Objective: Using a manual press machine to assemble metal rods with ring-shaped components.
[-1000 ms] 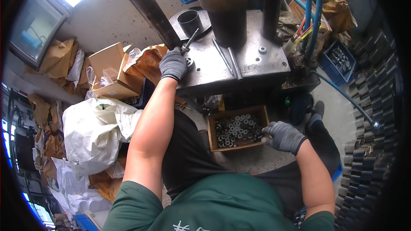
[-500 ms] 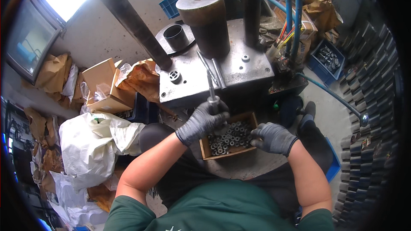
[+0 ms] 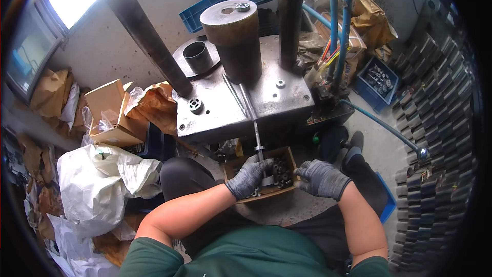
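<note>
Both gloved hands low in front, left hand (image 3: 249, 176) fisted, right hand (image 3: 322, 178) curled, forearms bare

You are looking through a single head-worn fisheye camera, the left of a side-by-side pair, and it is pointing steeply down over your own chest and lap. Your forearms are coming in from the lower edge, with the left hand (image 3: 249, 176) and right hand (image 3: 322, 178) sitting close below the lens, near the middle. The steel press table (image 3: 225, 110) is lying just beyond them, facing you. Straight edges are bending toward the dark round rim, and no second view is sharing the scene.
</note>
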A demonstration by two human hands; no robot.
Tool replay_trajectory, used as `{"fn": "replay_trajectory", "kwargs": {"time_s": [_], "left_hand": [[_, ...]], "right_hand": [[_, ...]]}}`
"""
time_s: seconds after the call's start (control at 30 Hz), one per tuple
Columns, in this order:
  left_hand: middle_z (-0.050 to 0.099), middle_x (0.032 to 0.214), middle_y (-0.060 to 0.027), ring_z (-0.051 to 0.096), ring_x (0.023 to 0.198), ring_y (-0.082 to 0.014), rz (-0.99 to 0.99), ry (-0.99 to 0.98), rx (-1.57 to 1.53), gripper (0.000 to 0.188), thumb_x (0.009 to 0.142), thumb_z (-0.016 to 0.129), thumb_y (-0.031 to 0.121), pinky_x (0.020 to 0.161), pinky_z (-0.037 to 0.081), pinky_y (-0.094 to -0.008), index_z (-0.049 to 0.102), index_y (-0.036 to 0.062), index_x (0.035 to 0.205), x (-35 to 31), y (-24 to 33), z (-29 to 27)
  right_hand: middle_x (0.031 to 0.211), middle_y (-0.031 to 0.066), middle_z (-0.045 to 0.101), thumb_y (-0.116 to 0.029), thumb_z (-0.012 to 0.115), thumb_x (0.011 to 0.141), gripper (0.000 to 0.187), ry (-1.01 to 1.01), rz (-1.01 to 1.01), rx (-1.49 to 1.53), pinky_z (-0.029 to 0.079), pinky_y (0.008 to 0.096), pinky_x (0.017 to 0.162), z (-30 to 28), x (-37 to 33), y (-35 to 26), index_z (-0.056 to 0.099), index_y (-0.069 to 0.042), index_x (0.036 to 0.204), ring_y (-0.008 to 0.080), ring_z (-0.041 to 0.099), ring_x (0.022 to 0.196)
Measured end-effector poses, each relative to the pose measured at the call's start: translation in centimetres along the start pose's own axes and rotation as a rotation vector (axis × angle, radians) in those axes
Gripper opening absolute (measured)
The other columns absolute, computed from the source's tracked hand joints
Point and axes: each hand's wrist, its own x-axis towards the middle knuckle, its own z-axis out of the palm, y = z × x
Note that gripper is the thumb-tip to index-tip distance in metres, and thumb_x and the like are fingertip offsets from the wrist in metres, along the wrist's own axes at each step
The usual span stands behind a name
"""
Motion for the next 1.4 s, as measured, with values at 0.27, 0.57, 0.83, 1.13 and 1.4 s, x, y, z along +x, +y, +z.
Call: {"fn": "replay_trajectory", "kwargs": {"time_s": [0.27, 0.57, 0.83, 1.13, 1.4], "left_hand": [[0.072, 0.091, -0.0092, 0.074, 0.084, -0.0230, 0.135, -0.045, 0.009, 0.026, 0.102, 0.069, 0.031, 0.074, 0.063, -0.0360, 0.061, 0.0074, 0.110, 2.3, 0.3, -1.5], [0.071, 0.087, -0.0087, 0.073, 0.080, -0.0223, 0.311, 0.027, 0.068, 0.041, 0.108, 0.055, 0.048, 0.071, 0.061, -0.0358, 0.060, 0.0068, 0.110, 3.7, -0.3, -2.0], [0.065, 0.092, -0.0037, 0.059, 0.076, -0.0091, 0.770, -0.025, 0.256, 0.031, 0.109, 0.058, 0.038, 0.068, 0.051, -0.0254, 0.060, 0.0085, 0.117, 0.8, 4.2, -0.4], [0.062, 0.093, -0.0014, 0.058, 0.081, -0.0122, 1.285, -0.197, 0.266, 0.015, 0.103, 0.066, 0.007, 0.076, 0.048, -0.0291, 0.063, 0.0051, 0.117, 1.7, 21.9, 3.6], [0.063, 0.086, -0.0019, 0.056, 0.071, -0.0098, 1.226, 0.289, 0.378, 0.005, 0.104, 0.067, 0.011, 0.063, 0.051, -0.0267, 0.065, 0.0074, 0.101, 8.3, 38.3, 3.6]], "right_hand": [[0.116, 0.0177, 0.070, -0.042, 0.062, 0.099, 0.048, -0.040, 0.003, -0.028, 0.054, 0.0463, 0.097, -0.5, 0.4, -0.3, 0.070, -0.003, 0.127, 0.0362, 0.067, 0.109], [0.121, 0.0173, 0.069, -0.044, 0.060, 0.101, 0.050, -0.050, 0.010, -0.018, 0.053, 0.0474, 0.100, 0.0, 0.9, -0.1, 0.069, -0.006, 0.130, 0.0361, 0.066, 0.114], [0.124, 0.0173, 0.069, -0.047, 0.058, 0.101, 0.049, -0.059, 0.004, -0.012, 0.051, 0.0485, 0.103, 0.4, 1.3, 0.1, 0.070, -0.012, 0.133, 0.0368, 0.066, 0.117], [0.118, 0.0181, 0.072, -0.037, 0.062, 0.094, 0.042, 0.035, -0.062, 0.034, 0.050, 0.0494, 0.102, 1.3, 2.2, 0.7, 0.072, -0.012, 0.126, 0.0370, 0.069, 0.111], [0.091, 0.0181, 0.076, -0.020, 0.066, 0.086, 0.028, -0.004, -0.087, 0.245, 0.056, 0.0468, 0.089, 0.4, 3.7, 0.3, 0.073, -0.011, 0.111, 0.0369, 0.075, 0.088]]}}
